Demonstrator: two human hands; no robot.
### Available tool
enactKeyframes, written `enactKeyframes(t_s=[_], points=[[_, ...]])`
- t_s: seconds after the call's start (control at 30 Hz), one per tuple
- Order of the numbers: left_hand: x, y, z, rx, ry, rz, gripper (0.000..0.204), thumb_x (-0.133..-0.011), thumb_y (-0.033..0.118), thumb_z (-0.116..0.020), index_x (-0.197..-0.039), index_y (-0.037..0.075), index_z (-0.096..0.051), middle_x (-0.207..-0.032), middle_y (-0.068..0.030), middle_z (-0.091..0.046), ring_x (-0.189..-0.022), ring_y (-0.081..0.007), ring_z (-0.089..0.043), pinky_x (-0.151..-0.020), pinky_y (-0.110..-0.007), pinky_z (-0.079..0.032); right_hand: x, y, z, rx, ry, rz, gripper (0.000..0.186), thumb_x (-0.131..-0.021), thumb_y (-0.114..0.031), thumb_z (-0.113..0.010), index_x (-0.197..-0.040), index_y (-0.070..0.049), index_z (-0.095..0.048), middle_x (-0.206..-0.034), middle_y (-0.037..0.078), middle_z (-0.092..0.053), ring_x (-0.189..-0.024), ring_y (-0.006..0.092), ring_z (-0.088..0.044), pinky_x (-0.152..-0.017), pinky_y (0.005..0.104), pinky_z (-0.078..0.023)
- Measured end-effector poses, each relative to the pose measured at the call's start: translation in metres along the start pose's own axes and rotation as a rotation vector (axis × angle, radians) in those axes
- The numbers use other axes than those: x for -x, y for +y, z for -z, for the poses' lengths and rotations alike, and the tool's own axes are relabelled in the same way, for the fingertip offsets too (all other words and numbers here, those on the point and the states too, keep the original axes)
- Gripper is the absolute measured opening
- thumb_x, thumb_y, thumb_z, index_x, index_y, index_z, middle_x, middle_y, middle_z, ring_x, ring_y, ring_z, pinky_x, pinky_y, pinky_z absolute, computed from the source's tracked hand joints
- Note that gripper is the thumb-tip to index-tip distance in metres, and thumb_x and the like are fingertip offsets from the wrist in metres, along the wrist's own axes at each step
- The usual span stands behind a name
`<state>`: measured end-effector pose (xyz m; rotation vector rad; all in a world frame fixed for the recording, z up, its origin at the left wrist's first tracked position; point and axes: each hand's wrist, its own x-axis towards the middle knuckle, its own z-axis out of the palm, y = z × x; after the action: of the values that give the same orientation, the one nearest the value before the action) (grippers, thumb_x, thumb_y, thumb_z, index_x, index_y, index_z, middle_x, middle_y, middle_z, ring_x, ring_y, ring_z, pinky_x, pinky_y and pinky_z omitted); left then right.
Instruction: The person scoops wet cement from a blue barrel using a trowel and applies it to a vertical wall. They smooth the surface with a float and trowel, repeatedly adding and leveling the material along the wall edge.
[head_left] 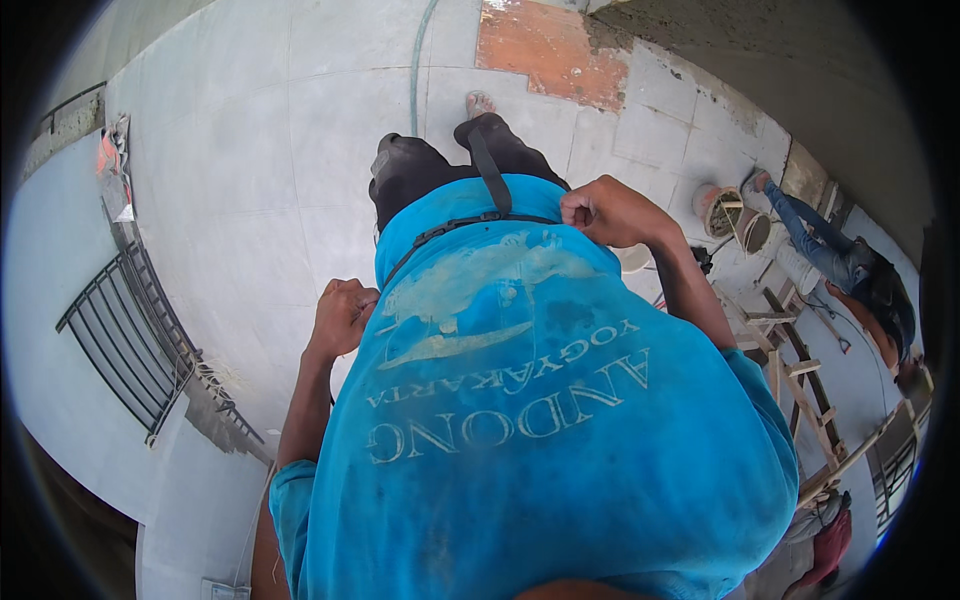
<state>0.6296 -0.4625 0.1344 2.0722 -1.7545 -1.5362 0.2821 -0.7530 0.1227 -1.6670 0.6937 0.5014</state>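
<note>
The bare left hand (343, 318) is resting with fingers curled beside the bright blue cloth T-shirt (520, 470); whether they are gripping its fabric, I cannot tell. From the grey tiled floor's (230, 160) far edge, a thin green hose (416, 75) is running near the foot (480, 103), where it could be causing a trip. The narrow, flat black strap (430, 236) is circling the waist over the T-shirt, so loose fabric could be snagging in its buckle (490, 216). The bare right hand (618, 212) is resting, fingers folded, beside the strap, perhaps pinching it; a weak hold could be letting it slip. Readable pale capitals (500, 430) are crossing the T-shirt upside down, beside a faded print (480, 290).
</note>
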Motion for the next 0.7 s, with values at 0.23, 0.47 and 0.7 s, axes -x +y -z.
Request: enactKeyframes(t_s=[0.23,0.47,0.7], points=[[-0.108,0.004,0.12,0.097,0.048,-0.013,0.015,-0.081,0.012,-0.057,-0.071,0.005,-0.065,-0.063,-0.0114,-0.059,-0.066,-0.0272,-0.056,-0.076,-0.043,-0.045,-0.091,-0.026,0.142,0.074,-0.085,0.005,0.006,-0.072,-0.005,-0.064,-0.076,-0.009,-0.067,-0.074,0.009,-0.068,-0.07,0.0281,-0.063,-0.065,0.0383,-0.049],[-0.232,-0.083,0.267,0.311,-0.046,0.089,0.023,-0.091,0.019,-0.056,-0.078,0.002,-0.064,-0.07,-0.0148,-0.063,-0.065,-0.03,-0.06,-0.067,-0.041,-0.05,-0.253,-0.083,0.284,0.221,-0.076,0.084,0.008,-0.068,-0.006,-0.072,-0.075,-0.006,-0.068,-0.068,0.008,-0.067,-0.062,0.0221,-0.063,-0.058,0.0351,-0.047],[-0.379,-0.041,0.616,0.06,0.487,-0.156,0.007,-0.09,0.009,-0.07,-0.089,0.002,-0.069,-0.081,-0.0071,-0.069,-0.073,-0.0169,-0.063,-0.071,-0.03,-0.05,-0.339,-0.17,0.428,0.151,0.048,0.045,0.012,-0.078,-0.01,-0.064,-0.086,-0.011,-0.074,-0.08,0.009,-0.071,-0.078,0.0267,-0.068,-0.07,0.0401,-0.052]])
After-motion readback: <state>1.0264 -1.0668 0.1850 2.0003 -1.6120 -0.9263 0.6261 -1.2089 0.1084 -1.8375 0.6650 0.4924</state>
